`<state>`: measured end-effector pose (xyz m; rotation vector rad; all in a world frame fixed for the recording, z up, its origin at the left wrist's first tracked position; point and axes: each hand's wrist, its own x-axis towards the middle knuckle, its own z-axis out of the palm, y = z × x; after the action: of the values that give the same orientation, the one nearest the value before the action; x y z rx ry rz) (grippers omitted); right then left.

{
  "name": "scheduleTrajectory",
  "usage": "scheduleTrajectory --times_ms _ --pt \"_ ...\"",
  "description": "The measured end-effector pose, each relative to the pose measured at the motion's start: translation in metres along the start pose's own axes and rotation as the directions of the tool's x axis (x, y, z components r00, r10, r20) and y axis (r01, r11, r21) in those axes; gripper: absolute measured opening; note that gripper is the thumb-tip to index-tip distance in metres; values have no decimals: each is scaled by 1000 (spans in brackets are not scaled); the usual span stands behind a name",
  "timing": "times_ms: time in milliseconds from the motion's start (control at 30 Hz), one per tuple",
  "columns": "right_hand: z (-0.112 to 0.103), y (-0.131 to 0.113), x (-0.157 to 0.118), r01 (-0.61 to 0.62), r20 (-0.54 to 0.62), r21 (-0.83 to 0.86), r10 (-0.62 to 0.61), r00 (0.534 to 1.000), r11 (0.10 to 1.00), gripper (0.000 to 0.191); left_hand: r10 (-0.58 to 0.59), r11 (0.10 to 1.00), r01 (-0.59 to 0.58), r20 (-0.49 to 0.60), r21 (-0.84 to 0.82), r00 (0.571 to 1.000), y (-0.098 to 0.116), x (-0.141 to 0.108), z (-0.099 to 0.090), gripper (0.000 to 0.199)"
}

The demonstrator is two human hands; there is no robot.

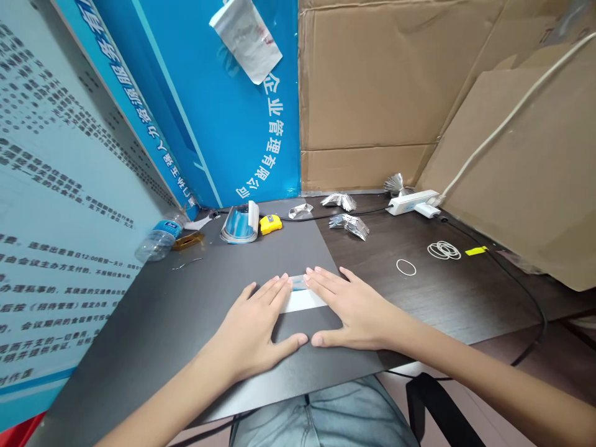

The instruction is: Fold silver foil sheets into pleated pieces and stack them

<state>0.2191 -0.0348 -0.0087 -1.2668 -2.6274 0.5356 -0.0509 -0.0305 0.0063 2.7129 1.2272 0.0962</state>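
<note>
**Flat hold, nothing clamped**

Left grip (254, 329) lies open, fingers spread, tips at the white strip (305, 301), which sits between the grips on the dark mat (139, 323). Right grip (351, 310) is open too, tips at the strip's other end. Strip looks thin, light, easily creased; best taken by its long edges.
</note>
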Motion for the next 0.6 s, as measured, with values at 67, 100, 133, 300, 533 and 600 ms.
scheduleTrajectory --times_ms 67,100,133,300,533,600 --pt "-1 2 1 12 17 6 -13 1000 1000 108 10 1000 -11 -6 -9 1000 -1 9 -10 78" --pt "-2 2 1 18 22 7 -18 1000 1000 109 9 1000 -9 -10 -18 1000 -2 16 -16 70" --pt "-2 2 2 22 24 8 -22 999 1000 110 6 1000 -6 1 -31 1000 -3 24 -22 60" --pt "-2 2 4 28 18 8 -28 999 1000 112 9 988 5 96 -151 995 -16 66 -40 24" --pt "-1 2 1 28 -32 81 -25 999 996 91 -115 910 222 302 -350 946 -30 99 -42 31" --pt "0 6 2 5 -105 162 12 994 987 88 -79 887 223 343 -405 936 -33 101 -43 25"
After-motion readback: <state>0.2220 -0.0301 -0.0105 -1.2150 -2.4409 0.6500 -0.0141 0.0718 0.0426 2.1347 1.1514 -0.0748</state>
